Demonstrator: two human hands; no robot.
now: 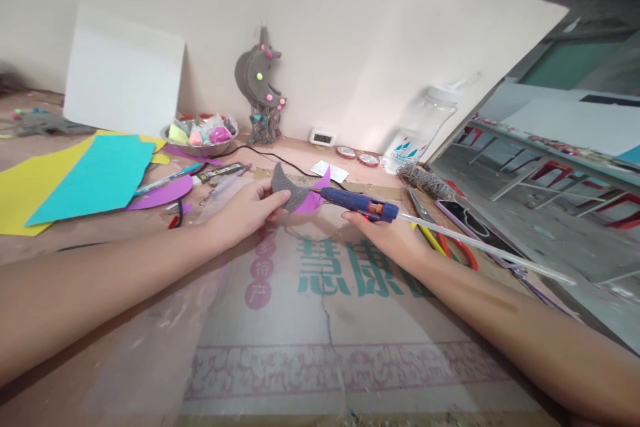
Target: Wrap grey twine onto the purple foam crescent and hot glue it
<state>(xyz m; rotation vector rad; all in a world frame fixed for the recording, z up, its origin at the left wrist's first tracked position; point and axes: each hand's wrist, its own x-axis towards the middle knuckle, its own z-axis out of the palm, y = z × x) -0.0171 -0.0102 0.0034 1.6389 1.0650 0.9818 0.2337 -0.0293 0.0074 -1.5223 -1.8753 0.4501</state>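
Note:
My left hand pinches a grey glitter crescent that lies over a purple crescent of paper. My right hand grips a blue hot glue gun with an orange trigger. Its nozzle points left and touches the crescents. A clear glue stick juts out of the gun's back toward the right. Both hands rest over a flattened cardboard sheet printed with green and pink characters.
Teal and yellow paper sheets lie at the left, with pens and a purple cut-out beside them. A metal bowl of coloured bits, a finished moon hanging, a small clock, a plastic bottle, twine, scissors and a phone ring the work spot.

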